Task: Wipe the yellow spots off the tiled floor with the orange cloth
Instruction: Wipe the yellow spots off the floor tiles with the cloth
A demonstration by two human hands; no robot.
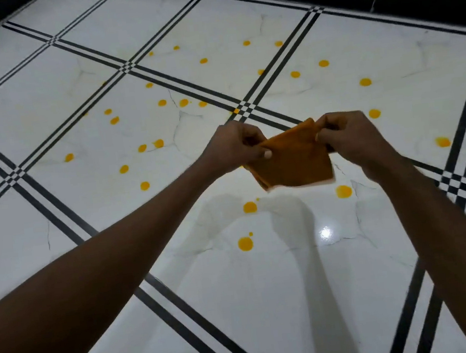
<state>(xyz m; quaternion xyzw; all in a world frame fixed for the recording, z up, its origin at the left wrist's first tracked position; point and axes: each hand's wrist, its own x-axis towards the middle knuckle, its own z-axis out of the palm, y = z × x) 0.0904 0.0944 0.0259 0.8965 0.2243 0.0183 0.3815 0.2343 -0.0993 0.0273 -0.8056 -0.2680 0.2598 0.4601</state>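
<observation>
Both hands hold the folded orange cloth (292,161) up above the tiled floor (86,222). The left hand (234,147) pinches one top corner, the right hand (349,137) the other. Yellow spots (245,244) dot the tiles.

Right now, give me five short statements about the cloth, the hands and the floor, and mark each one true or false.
1. Both hands hold the orange cloth. True: the left hand and the right hand each pinch an upper corner.
2. The cloth is pressed flat against the tiled floor. False: it hangs in the air between the hands, folded.
3. Yellow spots lie on more than one tile. True.
4. The floor has already been wiped clean. False: many spots remain all around.
5. The tiles are plain grey with no lines. False: they are white, marbled, with black striped borders.
</observation>
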